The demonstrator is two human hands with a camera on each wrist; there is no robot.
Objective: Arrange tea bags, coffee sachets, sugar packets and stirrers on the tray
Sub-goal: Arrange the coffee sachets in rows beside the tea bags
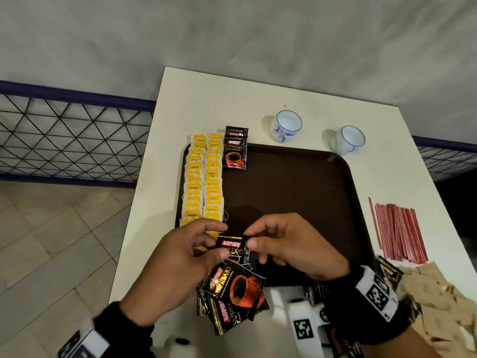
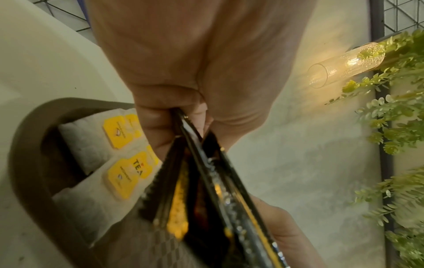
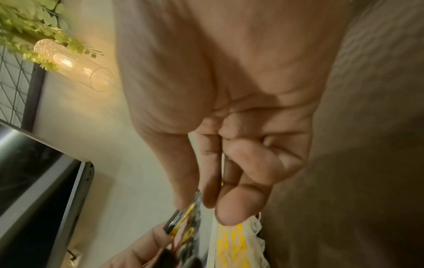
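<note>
Two cups [image 1: 286, 125], two tray sachets [image 1: 235, 148]; both hands' fingers [image 1: 254, 242] pinching one sachet [image 1: 232, 245].

Café-like corner: white table [image 1: 258, 99], tiled floor [image 1: 51, 241], wall lamp [image 2: 344, 67], greenery [image 2: 394, 127]

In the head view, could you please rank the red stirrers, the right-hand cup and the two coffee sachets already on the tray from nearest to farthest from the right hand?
From the right hand:
1. Red stirrers, on the table to its right.
2. Coffee sachets on the tray, far left corner.
3. Right-hand cup, beyond the tray.
</note>
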